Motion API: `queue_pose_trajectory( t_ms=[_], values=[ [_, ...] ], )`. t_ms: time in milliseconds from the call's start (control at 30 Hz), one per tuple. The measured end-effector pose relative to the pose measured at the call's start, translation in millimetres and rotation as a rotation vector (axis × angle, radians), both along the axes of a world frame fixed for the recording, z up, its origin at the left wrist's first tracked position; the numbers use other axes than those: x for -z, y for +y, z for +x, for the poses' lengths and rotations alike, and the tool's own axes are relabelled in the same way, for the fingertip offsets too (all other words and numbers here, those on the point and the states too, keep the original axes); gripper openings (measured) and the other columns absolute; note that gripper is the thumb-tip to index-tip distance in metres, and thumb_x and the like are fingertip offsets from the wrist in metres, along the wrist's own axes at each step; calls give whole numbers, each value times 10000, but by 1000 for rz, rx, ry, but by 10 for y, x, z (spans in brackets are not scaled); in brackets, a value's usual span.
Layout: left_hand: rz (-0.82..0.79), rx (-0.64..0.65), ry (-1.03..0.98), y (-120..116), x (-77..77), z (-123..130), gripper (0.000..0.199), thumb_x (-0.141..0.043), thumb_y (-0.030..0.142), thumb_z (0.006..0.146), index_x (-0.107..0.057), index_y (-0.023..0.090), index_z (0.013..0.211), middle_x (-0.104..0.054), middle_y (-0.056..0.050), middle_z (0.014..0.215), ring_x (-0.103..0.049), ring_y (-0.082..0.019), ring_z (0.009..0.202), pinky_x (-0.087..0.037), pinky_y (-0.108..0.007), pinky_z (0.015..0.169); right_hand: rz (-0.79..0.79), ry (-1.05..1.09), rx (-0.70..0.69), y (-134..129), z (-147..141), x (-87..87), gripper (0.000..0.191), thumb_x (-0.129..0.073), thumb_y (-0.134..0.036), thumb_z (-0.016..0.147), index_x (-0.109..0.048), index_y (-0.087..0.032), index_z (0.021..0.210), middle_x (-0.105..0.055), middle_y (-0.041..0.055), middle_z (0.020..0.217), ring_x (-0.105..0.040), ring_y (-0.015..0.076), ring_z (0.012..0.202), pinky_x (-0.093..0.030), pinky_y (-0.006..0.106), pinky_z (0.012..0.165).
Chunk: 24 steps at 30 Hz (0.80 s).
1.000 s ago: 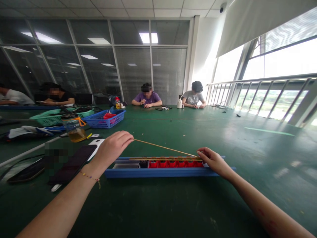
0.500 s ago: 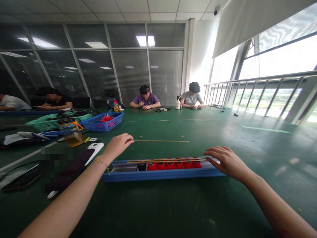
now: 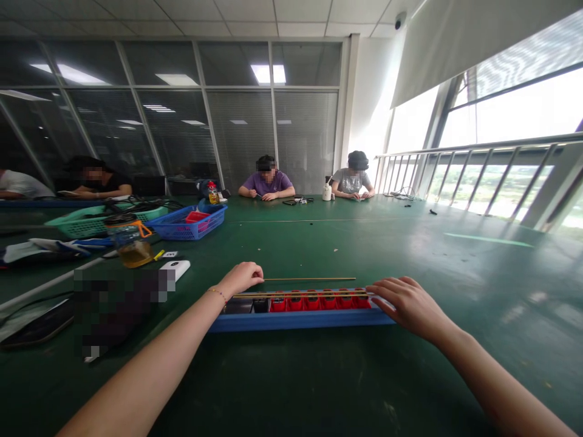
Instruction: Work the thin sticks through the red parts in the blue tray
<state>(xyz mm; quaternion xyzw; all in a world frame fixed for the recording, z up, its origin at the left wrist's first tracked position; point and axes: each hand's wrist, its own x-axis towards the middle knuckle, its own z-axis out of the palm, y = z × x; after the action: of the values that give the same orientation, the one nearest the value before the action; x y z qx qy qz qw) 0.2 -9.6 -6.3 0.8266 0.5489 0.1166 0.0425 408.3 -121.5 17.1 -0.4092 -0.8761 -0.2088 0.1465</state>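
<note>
My left hand (image 3: 242, 278) pinches one end of a thin wooden stick (image 3: 310, 279), which points right, roughly level, just beyond a long blue tray (image 3: 300, 322). Inside the tray stands a row of several red cups (image 3: 312, 301) with dark contents, with a black block (image 3: 260, 306) at their left. A few similar thin sticks (image 3: 296, 295) lie lengthwise across the cups. At the tray's right end, my right hand (image 3: 407, 303) is spread with fingers stretched over the ends of those sticks. Whether its fingertips touch them I cannot tell.
On the left are a blue basket (image 3: 189, 226) with a red container, a green basket (image 3: 77, 223), a jar of amber liquid (image 3: 132, 246), a white device (image 3: 180, 267) and a dark phone (image 3: 39, 325). Co-workers sit across the green table (image 3: 392, 237).
My left hand has moved right and nearer, bringing the stick down close to the tray's far edge. My right hand has shifted slightly left and down.
</note>
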Motion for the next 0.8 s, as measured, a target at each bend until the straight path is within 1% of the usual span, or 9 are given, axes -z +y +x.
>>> queue_pose_trajectory(
  t_ms=[167,333,433,533,633,800],
  values=[
    [-18,7,6,14,16,-13,198,-519,377,721,-652,230,734,-652,-11,798,-583,-145,720,-397,-226,626,47,18,35,12,-65,50,271,-361,-278,885,-574,-243,1048,-640,58,983,-561,178,868,-361,298,709],
    [-31,31,-23,26,40,-41,190,-511,363,726,-648,233,742,-657,-6,781,-588,-147,716,-403,-225,621,66,-13,25,12,-45,45,283,-392,-260,866,-555,-266,1097,-631,52,999,-542,188,892,-365,295,693],
    [-46,36,-38,25,42,-47,196,-504,365,728,-642,228,752,-658,-7,783,-588,-146,723,-407,-217,625,95,-42,48,11,-34,33,292,-417,-245,855,-538,-281,1119,-618,55,991,-514,197,909,-356,283,657],
    [-58,28,-49,18,37,-40,206,-498,372,729,-638,223,761,-656,-11,791,-587,-148,730,-411,-217,628,128,-54,106,4,-21,23,320,-439,-230,842,-512,-304,1145,-604,58,947,-495,202,870,-334,267,596],
    [-58,20,-50,9,29,-34,207,-498,370,726,-638,221,756,-652,-13,799,-585,-149,732,-412,-221,631,158,-56,144,-4,28,15,361,-431,-195,838,-485,-303,1177,-586,61,900,-487,196,810,-318,264,565],
    [-69,20,-63,9,31,-52,218,-492,380,727,-634,218,757,-651,-12,800,-584,-147,728,-409,-219,624,195,4,162,26,246,-23,401,-363,-145,833,-477,-270,1196,-549,67,879,-507,187,757,-361,280,609]
  ],
)
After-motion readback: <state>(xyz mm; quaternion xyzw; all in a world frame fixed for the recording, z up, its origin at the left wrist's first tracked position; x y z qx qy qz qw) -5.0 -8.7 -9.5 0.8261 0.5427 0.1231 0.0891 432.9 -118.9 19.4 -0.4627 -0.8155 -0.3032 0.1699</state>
